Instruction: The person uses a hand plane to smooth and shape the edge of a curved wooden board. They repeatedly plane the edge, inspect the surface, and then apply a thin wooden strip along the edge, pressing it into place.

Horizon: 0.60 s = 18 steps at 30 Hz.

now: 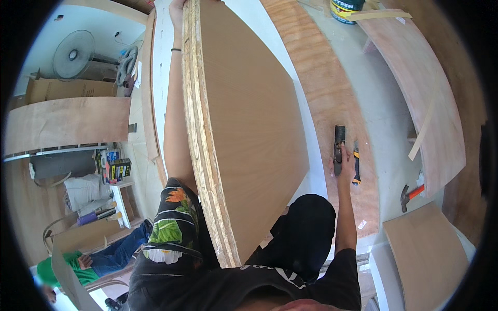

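A thick wooden board (249,114) stands on edge in front of me, tilted, its rough layered edge (203,140) facing up. My left arm reaches along its left side, and my left hand (177,11) grips the far end, partly cut off by the top of the view. To the right, my right hand (345,158) is closed on a dark hand plane (339,136) resting on a long plywood strip (316,67). A yellow and black utility knife (356,165) lies just right of that hand.
On the right are a curved plywood panel (410,67), a hammer (412,195) with an orange handle, and a brown board (425,254). A paint bucket (346,9) stands far right. Leftward are a fan (74,53), boxes (118,170) and another person in green (57,267).
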Each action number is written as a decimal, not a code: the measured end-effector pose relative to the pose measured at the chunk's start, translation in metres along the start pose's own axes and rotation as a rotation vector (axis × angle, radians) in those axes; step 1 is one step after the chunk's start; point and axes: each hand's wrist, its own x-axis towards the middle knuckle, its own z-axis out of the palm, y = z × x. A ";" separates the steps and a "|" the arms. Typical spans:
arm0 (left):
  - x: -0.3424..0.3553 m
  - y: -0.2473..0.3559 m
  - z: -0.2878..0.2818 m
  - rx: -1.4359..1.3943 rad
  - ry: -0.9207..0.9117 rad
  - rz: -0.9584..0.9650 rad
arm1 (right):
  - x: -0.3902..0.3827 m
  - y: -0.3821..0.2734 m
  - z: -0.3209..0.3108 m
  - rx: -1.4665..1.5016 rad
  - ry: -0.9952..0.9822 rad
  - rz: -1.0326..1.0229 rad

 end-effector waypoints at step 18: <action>-0.002 0.017 -0.011 0.068 0.001 0.061 | -0.003 0.003 -0.020 0.113 -0.214 -0.008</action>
